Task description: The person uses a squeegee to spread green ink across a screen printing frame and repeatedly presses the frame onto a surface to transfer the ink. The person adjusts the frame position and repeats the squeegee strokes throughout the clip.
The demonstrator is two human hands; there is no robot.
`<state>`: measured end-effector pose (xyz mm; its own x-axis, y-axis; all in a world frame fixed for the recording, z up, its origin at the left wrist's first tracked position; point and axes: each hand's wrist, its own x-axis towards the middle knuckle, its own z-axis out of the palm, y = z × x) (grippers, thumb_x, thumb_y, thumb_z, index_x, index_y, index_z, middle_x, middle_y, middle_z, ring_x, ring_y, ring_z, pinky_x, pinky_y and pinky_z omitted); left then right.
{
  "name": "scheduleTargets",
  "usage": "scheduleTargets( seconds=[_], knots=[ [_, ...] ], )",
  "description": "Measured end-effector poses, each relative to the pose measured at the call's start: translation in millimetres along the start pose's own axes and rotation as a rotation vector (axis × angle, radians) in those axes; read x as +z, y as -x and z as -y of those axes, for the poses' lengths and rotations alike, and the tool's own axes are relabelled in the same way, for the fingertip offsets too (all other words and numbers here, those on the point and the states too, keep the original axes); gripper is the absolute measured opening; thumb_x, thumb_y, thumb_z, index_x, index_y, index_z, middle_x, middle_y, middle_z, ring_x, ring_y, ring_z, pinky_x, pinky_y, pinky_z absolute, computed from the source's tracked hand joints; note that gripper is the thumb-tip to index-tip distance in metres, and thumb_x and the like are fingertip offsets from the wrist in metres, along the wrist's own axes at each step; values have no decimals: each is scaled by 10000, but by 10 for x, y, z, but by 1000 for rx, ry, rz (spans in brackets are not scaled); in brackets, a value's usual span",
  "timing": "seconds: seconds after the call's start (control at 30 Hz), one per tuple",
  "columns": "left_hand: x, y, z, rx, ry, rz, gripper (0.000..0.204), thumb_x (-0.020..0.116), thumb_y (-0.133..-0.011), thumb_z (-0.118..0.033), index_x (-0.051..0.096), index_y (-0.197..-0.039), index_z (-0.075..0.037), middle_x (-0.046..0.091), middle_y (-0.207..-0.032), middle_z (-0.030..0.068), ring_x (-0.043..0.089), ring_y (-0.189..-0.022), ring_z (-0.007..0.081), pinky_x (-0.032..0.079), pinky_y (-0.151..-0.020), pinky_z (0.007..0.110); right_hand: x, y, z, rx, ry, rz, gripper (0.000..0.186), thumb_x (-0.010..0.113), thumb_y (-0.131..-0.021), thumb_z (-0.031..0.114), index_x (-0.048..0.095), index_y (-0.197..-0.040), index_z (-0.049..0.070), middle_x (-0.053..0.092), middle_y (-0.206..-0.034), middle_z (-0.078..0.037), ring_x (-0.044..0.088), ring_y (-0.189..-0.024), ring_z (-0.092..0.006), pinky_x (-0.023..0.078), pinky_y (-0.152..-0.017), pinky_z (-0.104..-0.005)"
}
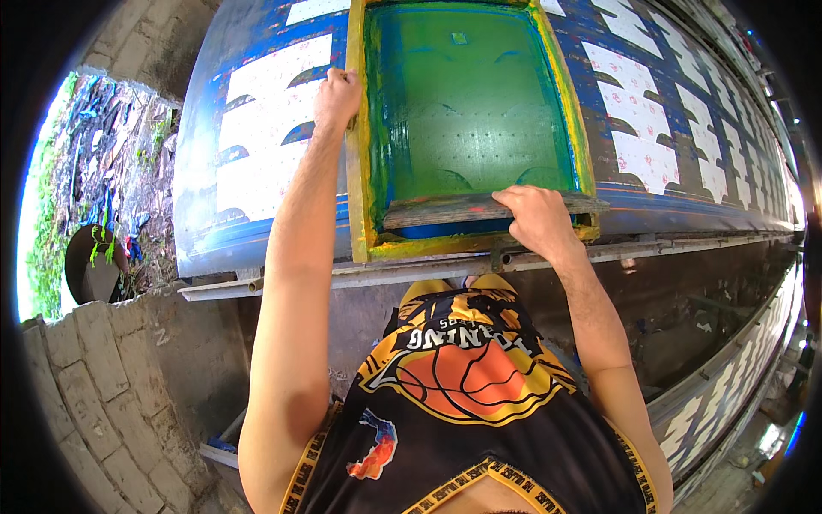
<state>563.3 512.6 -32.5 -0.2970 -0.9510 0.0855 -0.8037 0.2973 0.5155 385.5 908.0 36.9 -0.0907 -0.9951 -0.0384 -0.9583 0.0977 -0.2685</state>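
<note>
1. We have the dark, narrow bar (441, 211) lying across the near end of the coloured frame (357, 201), its right end over the frame's right rail.
2. Our right hand (539, 221) has its grip curled firmly over the bar, right of its middle. Our left hand (336, 98) is closed too, its grip seemingly on the frame's left rail.
3. We judge the bar could twist or drag unevenly, since only one hand holds it, off-centre. A nudge from our left hand could shift the frame, and its wet-looking rim could smear whatever lies beneath.
4. We see the bar as worn, straight and greyish, with a small reddish spot by our thumb. The frame is caked in yellow, green and blue, around a smooth green mesh (462, 103) streaked blue along its sides.
5. Around it, we see white patterned pieces (270, 120) with curved cut-outs on the blue-stained surface (197, 210).
6. Nearest us, a pale metal rail (351, 277) edges that surface; brick paving (103, 360) lies lower left.
</note>
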Motion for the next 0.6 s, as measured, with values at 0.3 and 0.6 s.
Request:
scheduleTargets(
  seconds=[0.3, 0.6],
  knots=[
    [36, -89, -34, -25, -137, 69, 495, 422, -1109, -434, 550, -1280, 13, 717, -1203, 356, 687, -1162, 532, 538, -1021, 603, 68, 296, 96, -72, 28, 83, 373, 748, -763, 14, 722, -1135, 5, 736, -1151, -134, 715, -1150, -307, 615, -923, -480],
    [50, -76, -33, 37, -239, 35, 416, 411, -1124, -389, 551, -1295, -37, 713, -1172, 372, 687, -1123, 554, 558, -975, 617, -262, 422, -630, -55, -526, 161, 528, 767, -972, 290, 677, -1391, -19, 679, -1421, -211, 649, -1327, -352, 506, -1130, -431]
  ],
)
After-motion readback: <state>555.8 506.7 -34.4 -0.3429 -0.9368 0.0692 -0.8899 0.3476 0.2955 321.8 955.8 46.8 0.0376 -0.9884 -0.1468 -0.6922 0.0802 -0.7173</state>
